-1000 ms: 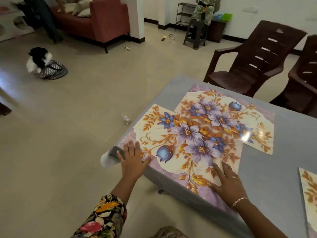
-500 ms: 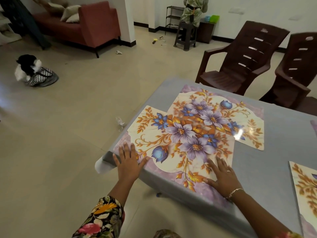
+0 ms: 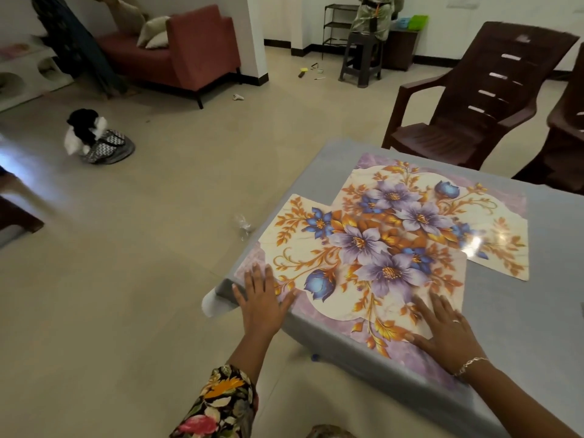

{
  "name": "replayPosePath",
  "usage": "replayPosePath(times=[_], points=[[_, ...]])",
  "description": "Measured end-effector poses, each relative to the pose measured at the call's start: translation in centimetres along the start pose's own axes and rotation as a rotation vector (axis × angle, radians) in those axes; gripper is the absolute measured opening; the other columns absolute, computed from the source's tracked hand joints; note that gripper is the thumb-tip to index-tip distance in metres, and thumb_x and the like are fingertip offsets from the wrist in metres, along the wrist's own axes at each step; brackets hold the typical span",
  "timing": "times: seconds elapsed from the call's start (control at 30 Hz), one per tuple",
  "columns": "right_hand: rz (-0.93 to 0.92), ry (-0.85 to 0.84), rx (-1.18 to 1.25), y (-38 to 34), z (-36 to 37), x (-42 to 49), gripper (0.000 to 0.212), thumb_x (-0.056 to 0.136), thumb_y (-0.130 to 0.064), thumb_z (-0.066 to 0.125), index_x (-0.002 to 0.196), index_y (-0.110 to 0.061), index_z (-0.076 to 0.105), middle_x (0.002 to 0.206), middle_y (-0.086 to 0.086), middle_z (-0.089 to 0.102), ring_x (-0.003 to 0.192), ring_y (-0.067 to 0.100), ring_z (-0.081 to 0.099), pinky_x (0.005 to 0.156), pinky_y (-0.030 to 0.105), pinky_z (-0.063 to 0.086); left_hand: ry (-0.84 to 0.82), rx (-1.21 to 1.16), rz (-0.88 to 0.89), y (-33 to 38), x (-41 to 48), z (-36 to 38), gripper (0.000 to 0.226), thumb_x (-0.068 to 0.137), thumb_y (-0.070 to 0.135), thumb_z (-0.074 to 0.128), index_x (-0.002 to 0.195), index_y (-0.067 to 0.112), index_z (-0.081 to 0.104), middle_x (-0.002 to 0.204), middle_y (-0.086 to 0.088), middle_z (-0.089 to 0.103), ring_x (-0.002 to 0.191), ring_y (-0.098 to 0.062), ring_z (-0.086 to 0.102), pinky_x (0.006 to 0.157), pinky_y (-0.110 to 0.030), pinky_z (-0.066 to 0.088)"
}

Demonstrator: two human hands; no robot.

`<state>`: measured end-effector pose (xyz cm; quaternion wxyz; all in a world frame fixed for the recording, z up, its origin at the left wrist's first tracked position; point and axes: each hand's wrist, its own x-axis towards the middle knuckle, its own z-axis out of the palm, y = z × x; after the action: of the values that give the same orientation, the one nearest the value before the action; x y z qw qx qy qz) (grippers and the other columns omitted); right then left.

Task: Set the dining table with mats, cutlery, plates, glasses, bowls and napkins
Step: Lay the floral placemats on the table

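Near floral mat pressed flat at the table's corner

The near mat [image 3: 360,267] is held down on the grey table [image 3: 521,327] by flat, spread fingers: the left hand [image 3: 264,300] on its near-left corner, the right hand [image 3: 445,331] on its near-right edge. A second mat [image 3: 493,216] behind is overlapped. Hands and mats are unmoved since half a second ago.

Purple-and-orange floral mats [image 3: 363,248] on grey table [image 3: 521,311]; brown chair [image 3: 474,99].
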<state>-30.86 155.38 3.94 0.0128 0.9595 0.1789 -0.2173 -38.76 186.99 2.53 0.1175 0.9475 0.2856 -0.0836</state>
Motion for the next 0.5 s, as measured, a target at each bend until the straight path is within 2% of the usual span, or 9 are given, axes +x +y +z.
replayPosePath(times=[0.23, 0.4, 0.5], points=[[0.003, 0.024, -0.013, 0.21, 0.37, 0.06, 0.137, 0.024, -0.085, -0.038, 0.145, -0.025, -0.015, 0.156, 0.008, -0.013, 0.145, 0.025, -0.007, 0.117, 0.040, 0.006, 0.004, -0.012, 0.043, -0.72, -0.18, -0.07, 0.133, 0.037, 0.085, -0.037, 0.150, 0.022, -0.006, 0.159, -0.004, -0.009, 0.145, -0.024, -0.012, 0.111, -0.058, -0.007], [-0.006, 0.048, -0.007, 0.16, 0.31, 0.01, 0.137, 0.024, -0.085, -0.038, 0.145, -0.025, -0.015, 0.156, 0.008, -0.014, 0.145, 0.025, -0.007, 0.117, 0.040, 0.005, 0.023, -0.027, 0.027, -0.70, -0.24, 0.16, 0.133, 0.039, 0.086, -0.035, 0.150, 0.021, -0.004, 0.159, -0.004, -0.007, 0.145, -0.023, -0.011, 0.111, -0.059, -0.005], [-0.001, 0.048, -0.003, 0.15, 0.43, 0.07, 0.136, 0.026, -0.087, -0.036, 0.146, -0.026, -0.014, 0.156, 0.008, -0.014, 0.145, 0.025, -0.008, 0.117, 0.040, 0.004, 0.003, -0.034, 0.038, -0.62, -0.23, 0.04, 0.124, 0.050, 0.087, -0.026, 0.151, 0.020, -0.002, 0.159, -0.005, -0.005, 0.146, -0.024, -0.009, 0.111, -0.059, -0.006]])
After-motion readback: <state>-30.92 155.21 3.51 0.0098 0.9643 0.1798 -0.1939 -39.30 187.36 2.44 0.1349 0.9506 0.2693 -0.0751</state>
